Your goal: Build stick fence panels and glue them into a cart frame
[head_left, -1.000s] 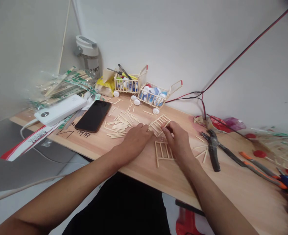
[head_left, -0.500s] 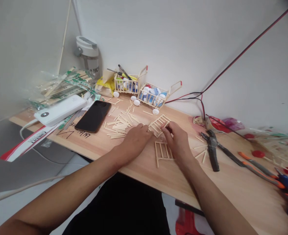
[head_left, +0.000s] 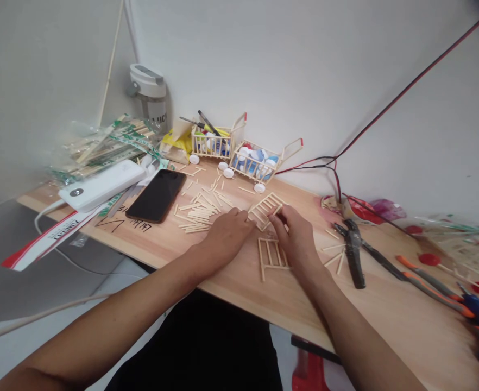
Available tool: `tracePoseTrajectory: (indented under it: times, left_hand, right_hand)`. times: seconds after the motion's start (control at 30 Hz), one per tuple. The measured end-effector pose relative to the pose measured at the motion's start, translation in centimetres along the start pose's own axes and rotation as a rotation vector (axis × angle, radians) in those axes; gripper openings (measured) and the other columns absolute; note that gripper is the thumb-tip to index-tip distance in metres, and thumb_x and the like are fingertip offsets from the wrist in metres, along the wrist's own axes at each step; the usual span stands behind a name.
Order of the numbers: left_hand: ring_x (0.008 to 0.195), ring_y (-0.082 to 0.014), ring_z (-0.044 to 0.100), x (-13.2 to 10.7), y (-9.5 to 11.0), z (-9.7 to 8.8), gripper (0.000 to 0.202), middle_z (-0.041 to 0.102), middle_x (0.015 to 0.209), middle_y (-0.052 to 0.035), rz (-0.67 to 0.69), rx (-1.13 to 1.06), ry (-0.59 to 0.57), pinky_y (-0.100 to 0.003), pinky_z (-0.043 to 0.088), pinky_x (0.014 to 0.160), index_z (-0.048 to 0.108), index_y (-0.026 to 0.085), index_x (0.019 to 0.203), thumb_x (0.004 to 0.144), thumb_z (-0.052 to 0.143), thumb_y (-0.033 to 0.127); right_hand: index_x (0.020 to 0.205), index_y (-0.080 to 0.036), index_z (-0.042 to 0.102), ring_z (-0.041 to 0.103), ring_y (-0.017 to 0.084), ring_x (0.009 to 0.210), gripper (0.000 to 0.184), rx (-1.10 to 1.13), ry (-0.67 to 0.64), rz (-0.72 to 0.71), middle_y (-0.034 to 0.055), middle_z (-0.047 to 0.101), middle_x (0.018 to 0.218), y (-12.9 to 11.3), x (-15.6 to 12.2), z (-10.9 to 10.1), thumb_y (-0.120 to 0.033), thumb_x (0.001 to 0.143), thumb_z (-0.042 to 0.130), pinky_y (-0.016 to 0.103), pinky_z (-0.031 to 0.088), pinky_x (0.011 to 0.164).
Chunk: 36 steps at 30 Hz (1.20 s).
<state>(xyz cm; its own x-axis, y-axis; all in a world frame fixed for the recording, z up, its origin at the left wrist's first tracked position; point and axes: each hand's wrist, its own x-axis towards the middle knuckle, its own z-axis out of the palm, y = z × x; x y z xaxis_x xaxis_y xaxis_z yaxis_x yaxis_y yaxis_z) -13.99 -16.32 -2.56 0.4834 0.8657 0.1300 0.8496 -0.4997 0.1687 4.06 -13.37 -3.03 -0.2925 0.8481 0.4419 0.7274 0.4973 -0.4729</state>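
While the right hand's [head_left: 294, 231] thumb and fingers pinch the right corner of a slatted stick frame [head_left: 265, 209], the left hand [head_left: 230, 234] has its fingers bunched at the frame's left end; whether they grip it cannot be told. Under both sets of fingertips spreads a wooden tabletop [head_left: 386, 331], with a second frame [head_left: 269, 253] lying just nearer the body. Beyond the fingers, near a white wall [head_left: 284, 70], stand two stick carts: the left cart [head_left: 210, 149] holds pens and coloured pieces, the right cart [head_left: 252, 167] blue and white ones. Left of the left fingers lie loose sticks [head_left: 201, 213], a dark phone [head_left: 157, 195] and, farther off, a clear bag [head_left: 113, 142] of sticks. Behind that bag, a lidded cup [head_left: 151, 100] shows "LUC". Black handwriting [head_left: 142, 224] beside the phone is too unclear to read.
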Motion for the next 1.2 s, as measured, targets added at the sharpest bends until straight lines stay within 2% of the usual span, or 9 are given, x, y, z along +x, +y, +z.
tracePoseTrajectory:
  times: [0.77,1.2]
  left_hand:
    - [0.095,-0.0232,0.051,0.03,-0.01,-0.14,0.023,0.058,0.098,-0.0075,0.005,-0.007,-0.009,-0.035,0.044,0.078,0.061,0.019,0.103,0.095,0.039,0.02]
    - [0.094,-0.0222,0.051,0.05,-0.05,0.02,0.021,0.058,0.101,-0.0071,0.007,0.0,0.0,-0.035,0.043,0.08,0.06,0.018,0.102,0.094,0.04,0.019]
  right_hand:
    - [0.073,-0.021,0.048,0.047,0.016,0.067,0.02,0.0,0.009,-0.007,0.0002,0.052,0.07,0.03,-0.09,0.03,-0.029,0.091,0.047,0.028,0.033,0.062]
    - [0.076,-0.021,0.051,0.048,0.016,0.067,0.018,-0.002,0.004,-0.014,0.0002,0.052,0.07,0.13,-0.02,0.04,-0.029,0.091,0.047,0.028,0.034,0.063]
